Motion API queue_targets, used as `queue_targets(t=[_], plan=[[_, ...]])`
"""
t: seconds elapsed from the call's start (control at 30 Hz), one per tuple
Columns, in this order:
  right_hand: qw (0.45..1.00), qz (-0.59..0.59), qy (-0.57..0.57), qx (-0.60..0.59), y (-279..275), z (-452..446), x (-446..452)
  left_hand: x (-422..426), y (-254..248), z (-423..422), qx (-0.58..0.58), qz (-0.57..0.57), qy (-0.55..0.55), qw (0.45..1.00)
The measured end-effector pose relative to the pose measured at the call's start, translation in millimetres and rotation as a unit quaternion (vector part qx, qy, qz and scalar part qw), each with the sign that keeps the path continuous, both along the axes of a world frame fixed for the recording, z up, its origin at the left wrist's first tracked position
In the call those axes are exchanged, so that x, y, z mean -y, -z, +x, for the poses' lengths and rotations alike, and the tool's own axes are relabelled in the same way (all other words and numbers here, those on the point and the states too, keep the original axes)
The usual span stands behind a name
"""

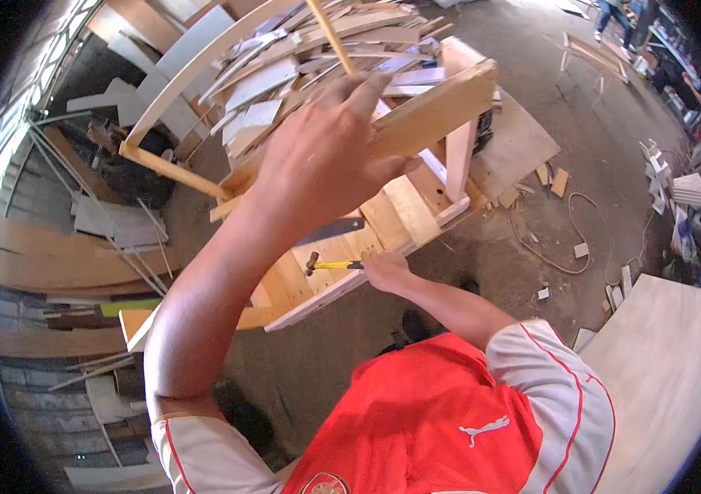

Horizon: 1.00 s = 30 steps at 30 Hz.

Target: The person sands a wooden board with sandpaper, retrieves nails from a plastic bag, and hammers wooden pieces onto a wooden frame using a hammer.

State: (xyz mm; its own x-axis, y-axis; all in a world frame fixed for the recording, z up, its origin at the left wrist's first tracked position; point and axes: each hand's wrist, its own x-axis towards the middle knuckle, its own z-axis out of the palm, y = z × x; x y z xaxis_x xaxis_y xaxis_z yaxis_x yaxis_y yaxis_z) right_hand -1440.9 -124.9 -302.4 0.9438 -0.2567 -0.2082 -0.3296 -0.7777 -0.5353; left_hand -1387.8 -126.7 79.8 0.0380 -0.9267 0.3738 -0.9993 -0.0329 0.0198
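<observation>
My left hand is raised over the wooden frame, its fingers closed around a thick wooden board that slants up to the right. Lower down, my right hand grips the handle of a hammer with a yellow shaft and a brownish head. The hammer lies level over the slatted wooden surface of the frame, near its front edge. A dark metal blade, perhaps a saw, rests on the slats beneath my left wrist.
Behind the frame is a large pile of wood scraps. A cable and small offcuts lie on the floor at right. A pale sheet stands at lower right. Another person is far off at upper right.
</observation>
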Motion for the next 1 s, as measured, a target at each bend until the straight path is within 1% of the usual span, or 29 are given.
queue_targets(t=[0.03,0.07,0.1,0.17,0.23,0.27,0.33,0.37,0.4,0.43,0.53,0.6,0.63,0.67,0.7,0.77,0.9,1.0], plan=[[0.999,0.026,0.023,0.001,-11.1,-16.1,7.0,17.8,1.4,-4.1,-0.007,-0.01,0.017,1.0],[0.997,0.053,0.046,0.038,-19.8,-32.7,13.3,35.7,0.7,-11.5,-0.028,0.027,0.005,0.999],[0.992,0.081,0.068,0.075,-27.1,-50.6,20.8,55.3,3.3,-12.9,-0.023,0.007,0.025,0.999],[0.978,0.119,0.106,0.135,-24.9,-85.0,31.9,93.4,16.8,-9.8,-0.013,-0.03,0.059,0.998],[0.964,0.139,0.137,0.182,-12.1,-120.5,44.3,122.7,17.7,-5.3,-0.04,0.001,0.07,0.997],[0.961,0.153,0.133,0.19,-1.1,-139.9,52.2,131.7,18.1,-3.1,-0.052,0.016,0.073,0.996],[0.954,0.183,0.12,0.206,20.0,-180.3,70.1,137.5,13.2,-10.9,-0.056,0.072,0.036,0.995],[0.942,0.194,0.132,0.24,21.6,-201.1,77.5,139.6,12.8,-13.8,-0.061,0.101,0.015,0.993],[0.928,0.208,0.145,0.274,19.5,-220.6,83.8,143.0,17.0,-13.2,-0.087,0.075,0.029,0.993],[0.911,0.223,0.158,0.308,10.6,-232.4,89.9,144.9,13.4,-16.2,-0.097,0.077,0.031,0.992],[0.896,0.249,0.171,0.326,-31.7,-261.7,108.9,143.7,9.9,-20.3,-0.115,0.078,0.029,0.99],[0.878,0.186,0.154,0.413,-54.9,-263.8,126.2,148.2,10.5,-16.0,-0.107,0.078,0.026,0.991],[0.865,0.154,0.146,0.454,-64.7,-263.4,135.3,150.1,10.3,-15.7,-0.122,0.089,0.019,0.988],[0.883,0.172,0.174,0.401,-71.7,-263.7,142.8,151.6,9.6,-14.7,-0.136,0.101,0.012,0.985],[0.866,0.15,0.177,0.443,-83.1,-258.3,150.3,152.5,9.4,-14.2,-0.151,0.111,0.006,0.982],[0.825,0.103,0.183,0.525,-106.0,-240.5,161.7,152.8,12.7,-12.1,-0.172,0.093,-0.001,0.981],[0.804,0.104,0.193,0.553,-110.1,-214.1,179.6,155.0,12.5,-10.4,-0.166,0.077,-0.019,0.983],[0.797,0.105,0.2,0.56,-106.1,-195.3,182.8,156.7,14.0,-11.2,-0.216,0.085,-0.024,0.972]])
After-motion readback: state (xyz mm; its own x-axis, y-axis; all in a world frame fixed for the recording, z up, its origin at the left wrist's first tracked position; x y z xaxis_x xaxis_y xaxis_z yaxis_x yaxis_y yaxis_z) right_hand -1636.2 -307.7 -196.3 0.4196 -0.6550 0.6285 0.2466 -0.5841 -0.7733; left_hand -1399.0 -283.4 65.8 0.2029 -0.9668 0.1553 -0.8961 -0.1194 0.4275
